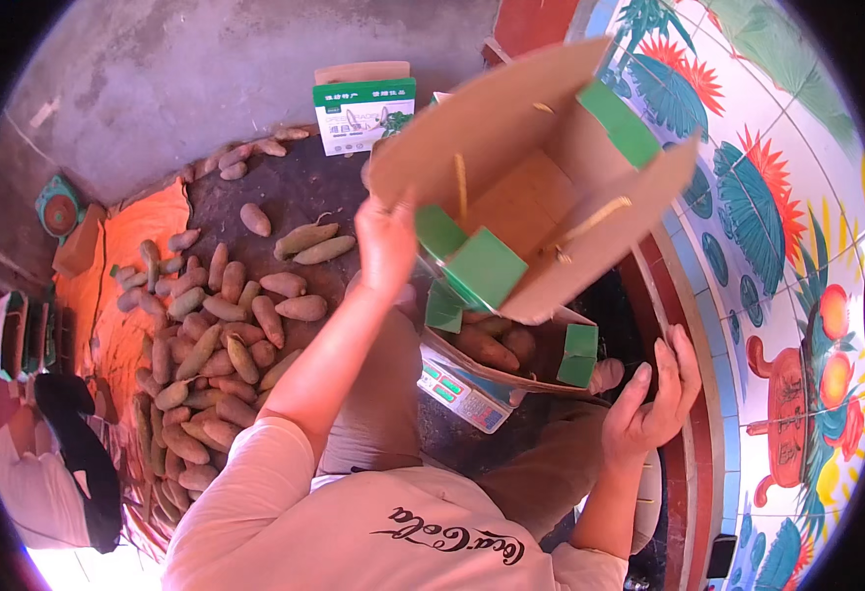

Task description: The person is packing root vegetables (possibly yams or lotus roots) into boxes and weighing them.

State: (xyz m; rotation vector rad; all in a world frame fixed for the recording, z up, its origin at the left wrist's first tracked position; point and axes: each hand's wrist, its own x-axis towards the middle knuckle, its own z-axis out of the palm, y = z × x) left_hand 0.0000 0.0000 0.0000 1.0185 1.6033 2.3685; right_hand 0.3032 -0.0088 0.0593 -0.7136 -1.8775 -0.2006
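Note:
My left hand (389, 241) is closed on the near left edge of an open cardboard carton (516, 192), held tilted in the air. The carton has green end flaps and yellow cord handles, and its brown inside holds nothing. Under it, between my legs, a second carton (578, 357) with green flaps contains several sweet potatoes (487, 349). This lower carton rests on a digital scale (462, 396) with green displays; the raised carton partly hides it. My right hand (657, 394) is off to the right, fingers stretched and apart, touching neither carton.
A large pile of sweet potatoes (206, 369) spreads over the dark floor and an orange sheet (147, 231) at left. A green-and-white carton (365, 110) stands by the grey wall. Another person (48, 473) sits at lower left near a carton (11, 335). Painted tiles line the right side.

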